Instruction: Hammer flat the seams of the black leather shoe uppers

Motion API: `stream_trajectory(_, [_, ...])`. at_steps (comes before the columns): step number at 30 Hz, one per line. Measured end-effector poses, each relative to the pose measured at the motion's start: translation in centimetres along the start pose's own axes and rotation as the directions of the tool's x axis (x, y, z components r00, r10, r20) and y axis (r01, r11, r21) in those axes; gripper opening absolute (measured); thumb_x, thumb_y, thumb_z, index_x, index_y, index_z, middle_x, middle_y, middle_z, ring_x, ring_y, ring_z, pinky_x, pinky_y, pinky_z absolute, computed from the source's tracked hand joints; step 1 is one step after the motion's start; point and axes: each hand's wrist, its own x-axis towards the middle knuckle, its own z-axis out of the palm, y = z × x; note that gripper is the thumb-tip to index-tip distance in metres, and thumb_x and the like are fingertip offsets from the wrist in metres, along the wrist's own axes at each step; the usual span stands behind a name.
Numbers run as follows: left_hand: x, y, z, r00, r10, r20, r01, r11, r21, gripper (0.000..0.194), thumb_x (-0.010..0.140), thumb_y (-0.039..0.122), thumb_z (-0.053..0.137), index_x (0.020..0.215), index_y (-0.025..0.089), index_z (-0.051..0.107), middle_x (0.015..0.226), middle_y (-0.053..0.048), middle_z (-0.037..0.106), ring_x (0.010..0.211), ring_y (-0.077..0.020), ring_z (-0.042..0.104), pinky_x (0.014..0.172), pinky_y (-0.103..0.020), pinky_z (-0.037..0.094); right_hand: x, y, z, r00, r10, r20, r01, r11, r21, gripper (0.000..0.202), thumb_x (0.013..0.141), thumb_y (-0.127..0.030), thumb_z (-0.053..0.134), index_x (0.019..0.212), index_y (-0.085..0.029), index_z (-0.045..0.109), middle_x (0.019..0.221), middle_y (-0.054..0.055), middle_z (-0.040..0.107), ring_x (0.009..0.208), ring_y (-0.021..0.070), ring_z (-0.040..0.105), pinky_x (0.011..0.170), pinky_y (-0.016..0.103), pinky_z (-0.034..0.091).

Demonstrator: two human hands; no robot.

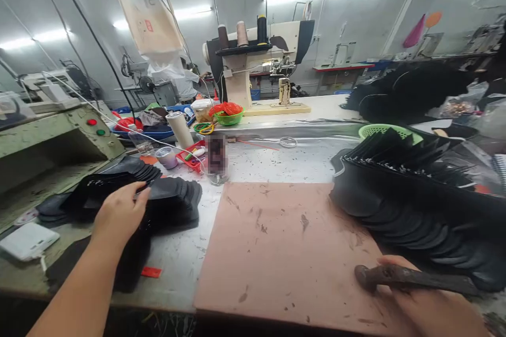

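My left hand [120, 216] reaches over a stack of black leather-like pieces [176, 197]. Its thumb and forefinger come together at the edge of a piece there; the other fingertips are hidden. At the lower right my right hand [427, 303] grips a hammer [411, 276], its dark metal head low over the front right of a pinkish-brown board [272, 253]. Part of the grip is hidden. Just beyond the hammer, a long fanned row of black pieces [403, 216] lies along the board's right side.
A sewing machine [249, 73] with thread spools stands behind the table. Near the back are a green bowl [229, 117], a red tray [192, 155], a white thread cone [179, 129] and a light green basket [389, 131]. A white box [29, 242] lies at left; a bag [146, 16] hangs above.
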Motion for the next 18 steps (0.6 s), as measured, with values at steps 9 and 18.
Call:
stream_trajectory(9, [3.4, 28.5, 5.1, 0.832, 0.489, 0.260, -0.143, 0.644, -0.752, 0.022, 0.073, 0.031, 0.059, 0.092, 0.021, 0.062, 0.103, -0.006, 0.064, 0.105, -0.0265, 0.053, 0.095, -0.038, 0.035, 3.3, -2.2, 0.0, 0.978, 0.209, 0.022, -0.210, 0.977, 0.042, 0.033, 0.071, -0.012, 0.044, 0.093, -0.022, 0.066, 0.084, 0.001, 0.071, 0.073, 0.0172, 0.066, 0.064, 0.024, 0.049])
stream_trajectory(18, [6.0, 45.7, 12.8, 0.757, 0.407, 0.511, 0.347, 0.412, -0.843, 0.031, 0.087, 0.034, 0.050, 0.110, 0.014, 0.052, 0.110, -0.008, 0.055, 0.094, -0.0186, 0.056, 0.079, -0.039, 0.049, 3.3, -2.4, 0.6, 0.978, 0.068, -0.198, -0.061, 0.997, 0.039, 0.031, 0.077, -0.014, 0.038, 0.082, -0.018, 0.068, 0.071, 0.006, 0.069, 0.057, 0.0164, 0.062, 0.059, 0.025, 0.049])
